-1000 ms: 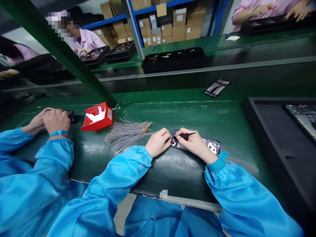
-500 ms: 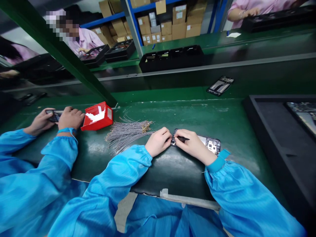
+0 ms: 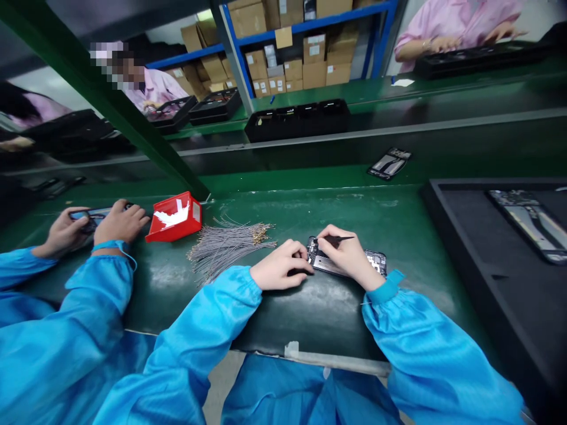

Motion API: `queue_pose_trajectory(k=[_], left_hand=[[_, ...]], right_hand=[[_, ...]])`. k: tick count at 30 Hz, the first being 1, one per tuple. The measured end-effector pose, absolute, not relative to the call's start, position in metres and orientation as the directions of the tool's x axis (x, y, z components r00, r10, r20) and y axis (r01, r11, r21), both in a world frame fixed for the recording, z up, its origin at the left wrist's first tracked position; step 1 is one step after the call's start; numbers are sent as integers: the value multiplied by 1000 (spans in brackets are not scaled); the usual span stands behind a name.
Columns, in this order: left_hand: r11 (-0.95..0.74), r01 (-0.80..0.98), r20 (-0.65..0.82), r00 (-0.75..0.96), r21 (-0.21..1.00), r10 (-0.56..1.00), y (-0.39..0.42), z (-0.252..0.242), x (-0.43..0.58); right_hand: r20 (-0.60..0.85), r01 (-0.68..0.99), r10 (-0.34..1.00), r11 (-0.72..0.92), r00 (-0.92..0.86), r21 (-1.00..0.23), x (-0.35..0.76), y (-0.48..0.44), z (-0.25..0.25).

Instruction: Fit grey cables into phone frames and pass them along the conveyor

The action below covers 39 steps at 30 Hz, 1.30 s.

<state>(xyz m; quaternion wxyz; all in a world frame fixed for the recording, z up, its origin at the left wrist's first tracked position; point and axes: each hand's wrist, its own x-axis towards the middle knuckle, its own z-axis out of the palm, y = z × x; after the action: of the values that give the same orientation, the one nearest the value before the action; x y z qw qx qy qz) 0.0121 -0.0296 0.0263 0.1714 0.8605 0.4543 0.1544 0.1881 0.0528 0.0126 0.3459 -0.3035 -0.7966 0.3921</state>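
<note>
Place: electronics workshop | green workbenches (image 3: pixel 407 215) | opened phones (image 3: pixel 326 265) | shelved cartons (image 3: pixel 314 77) | smocked workers (image 3: pixel 456 25)

the right hand (image 3: pixel 348 255) hid part of the phone (image 3: pixel 326 265) below its fingers; there, the tip of the tool (image 3: pixel 343 238) was too small to tell. whether the left hand (image 3: pixel 283 264) touched the phone was unclear. right of the fingers, the edge cut off the tray (image 3: pixel 478 236).

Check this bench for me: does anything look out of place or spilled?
One opened phone lies askew on its own toward the back of the bench, outside the black tray holding a similar phone, so it looks stray. Nothing looks spilled.
</note>
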Motion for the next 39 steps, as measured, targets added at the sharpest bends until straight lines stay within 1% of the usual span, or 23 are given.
queue_pose_trajectory(k=[3,5,9,12,15,18,20,22,24,26,30,35,39], left_hand=[[-632,689,147,627,354,765,-29,20,17],[-650,683,142,645,334,751,-27,17,15],[-556,775,121,547,302,828,-26,18,-3],[-512,827,150,490,233,859,-27,20,-8],[-551,824,193,523,135,830,-26,19,5],[-610,791,210,591,34,779,-22,16,25],[-633,774,209,619,3,757,-19,14,36],[-646,763,206,631,8,748,-15,14,43],[-649,760,204,631,29,749,-12,14,46],[-639,768,207,618,47,758,-11,12,48],[-612,790,244,589,24,770,-7,8,52],[-590,807,316,568,-31,760,-5,5,59],[-590,805,331,575,-64,749,-4,4,62]], right_hand=[[360,268,816,510,-453,-818,196,60,15],[369,302,831,509,-416,-806,203,62,17],[354,350,844,499,-403,-793,222,59,21],[339,414,851,498,-400,-762,236,56,21],[306,523,860,495,-409,-693,243,55,19],[219,687,893,443,-393,-575,245,57,15],[176,750,909,412,-378,-517,246,58,13],[153,733,902,419,-403,-536,246,57,11],[148,653,870,456,-470,-605,249,54,10],[175,564,841,483,-512,-670,252,49,11],[225,454,833,478,-505,-752,260,40,12],[227,402,815,480,-533,-780,261,39,11],[226,394,813,478,-537,-785,259,39,10]])
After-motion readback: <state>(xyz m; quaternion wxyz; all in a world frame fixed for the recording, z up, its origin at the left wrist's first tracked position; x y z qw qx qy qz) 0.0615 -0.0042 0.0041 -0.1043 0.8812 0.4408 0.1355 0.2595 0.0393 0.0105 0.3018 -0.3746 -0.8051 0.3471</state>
